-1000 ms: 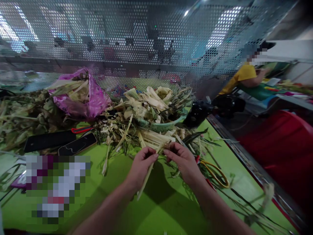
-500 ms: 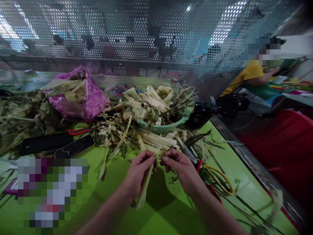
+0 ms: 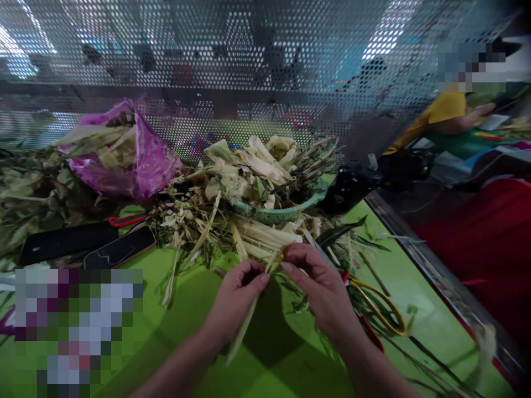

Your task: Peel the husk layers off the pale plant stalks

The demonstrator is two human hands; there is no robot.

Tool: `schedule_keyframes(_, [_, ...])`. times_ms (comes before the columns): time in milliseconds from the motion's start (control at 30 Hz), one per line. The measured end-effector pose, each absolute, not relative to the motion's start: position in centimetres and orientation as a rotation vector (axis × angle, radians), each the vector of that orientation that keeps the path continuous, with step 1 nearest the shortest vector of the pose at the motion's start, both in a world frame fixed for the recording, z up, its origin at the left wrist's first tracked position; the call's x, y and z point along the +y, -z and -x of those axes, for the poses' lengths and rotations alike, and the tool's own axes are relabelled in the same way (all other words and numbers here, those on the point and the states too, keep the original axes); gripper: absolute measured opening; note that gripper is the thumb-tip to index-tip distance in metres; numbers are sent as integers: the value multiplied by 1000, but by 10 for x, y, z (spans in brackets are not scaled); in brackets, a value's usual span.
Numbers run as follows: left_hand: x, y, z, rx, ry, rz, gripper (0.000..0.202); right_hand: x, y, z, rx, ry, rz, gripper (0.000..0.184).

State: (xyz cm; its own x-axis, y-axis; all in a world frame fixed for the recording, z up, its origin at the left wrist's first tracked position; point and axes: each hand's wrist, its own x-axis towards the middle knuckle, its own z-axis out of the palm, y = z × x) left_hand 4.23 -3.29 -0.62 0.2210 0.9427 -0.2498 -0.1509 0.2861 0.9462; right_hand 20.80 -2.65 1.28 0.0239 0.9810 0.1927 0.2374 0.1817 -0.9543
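Between my two hands runs a pale strip of corn husk (image 3: 244, 323); its loose end hangs down toward me past the left wrist. My left hand (image 3: 244, 287) pinches it between thumb and fingers. My right hand (image 3: 309, 271) is closed around its upper end, fingertips close to the left thumb; part of the strip is hidden by the fingers. Just beyond lie more flat dry husks (image 3: 265, 237). Scissors with yellow and red handles (image 3: 385, 304) rest beside my right wrist, their blades partly covered.
A green basket (image 3: 282, 214) heaped with dry husks stands behind my hands. At left are a pink plastic bag (image 3: 153, 160) of husks, two dark phones (image 3: 120, 246) and a red-handled tool (image 3: 128, 220). A perforated metal screen (image 3: 249, 66) stands behind; a person in yellow (image 3: 448, 108) sits at right.
My right hand has turned and closed further over the upper end of the husk strip. The strip's hanging part looks narrower, and its end has swung slightly left. The view has shifted a little.
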Motion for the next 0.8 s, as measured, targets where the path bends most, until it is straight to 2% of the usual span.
schedule_keyframes(133, [-32, 4, -41, 1095, -879, -984, 18, -26, -14, -210, -1432, -861, 1307, 11])
schedule_keyframes(300, [-31, 10, -41, 1123, -946, -834, 24, -28, -19, -208, -1626, -774, 1349, 9])
schedule_keyframes(467, [-30, 15, -42, 1065, -1008, -694, 22, -33, -19, -203, -1767, -734, 1313, 7])
schedule_keyframes(800, [-33, 12, -43, 1013, -979, -946, 15, -26, -17, -208, -1625, -748, 1316, 8])
